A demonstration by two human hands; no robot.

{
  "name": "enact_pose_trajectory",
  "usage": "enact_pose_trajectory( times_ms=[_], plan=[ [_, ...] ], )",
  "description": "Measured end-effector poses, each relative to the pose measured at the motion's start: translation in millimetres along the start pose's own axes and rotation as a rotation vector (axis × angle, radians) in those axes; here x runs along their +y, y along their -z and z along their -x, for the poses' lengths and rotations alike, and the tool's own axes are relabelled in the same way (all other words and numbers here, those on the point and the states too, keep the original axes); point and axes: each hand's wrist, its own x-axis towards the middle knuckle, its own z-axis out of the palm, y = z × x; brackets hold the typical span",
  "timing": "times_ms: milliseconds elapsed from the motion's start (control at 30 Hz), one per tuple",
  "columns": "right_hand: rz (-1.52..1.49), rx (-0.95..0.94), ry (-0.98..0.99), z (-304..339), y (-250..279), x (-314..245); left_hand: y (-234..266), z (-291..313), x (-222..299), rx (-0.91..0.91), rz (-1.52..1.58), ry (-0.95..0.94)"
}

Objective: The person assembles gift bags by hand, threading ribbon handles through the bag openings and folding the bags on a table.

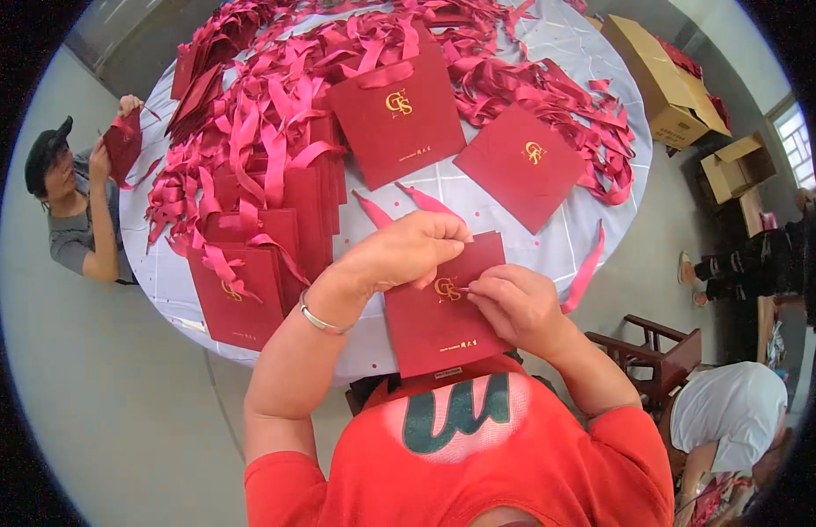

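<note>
A flat dark-red paper gift bag with a gold emblem lies in front of me, at the table's near edge. My left hand, a silver bangle at its wrist, is closed over the bag's top edge; what its curled fingers grip is hidden. Between the thumb and fingertips of my right hand is a thin pin-like tool, pointing left across the emblem. Two pink ribbon ends stick out beyond my left hand. Another pink ribbon trails at the table's right edge.
The round table has a white cloth. Stacked red bags with pink ribbon handles fill its left and far side; two bags lie farther ahead. A co-worker at left handles a red bag. Cardboard boxes, a wooden chair and other people are right.
</note>
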Motion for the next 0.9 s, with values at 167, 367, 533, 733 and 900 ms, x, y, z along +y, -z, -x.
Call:
enact_pose_trajectory(
  times_ms=[167, 367, 533, 733, 900],
  plan=[
    [-0.183, 0.146, -0.273, -5, 6, 2, -3, 3, 1, 0.022, -0.059, 0.015],
    [-0.412, 0.093, -0.505, -13, 13, 15, -9, 9, 7, -0.016, -0.152, 0.025],
    [-0.635, 0.115, -0.531, -6, 12, 23, -8, 8, 6, -0.084, -0.006, 0.066],
    [-0.737, 0.019, -0.644, -5, 15, 20, -5, 10, 8, -0.223, 0.068, 0.096],
    [-0.725, -0.005, -0.623, -4, 13, 21, -4, 10, 8, -0.265, 0.063, 0.088]
  ],
)
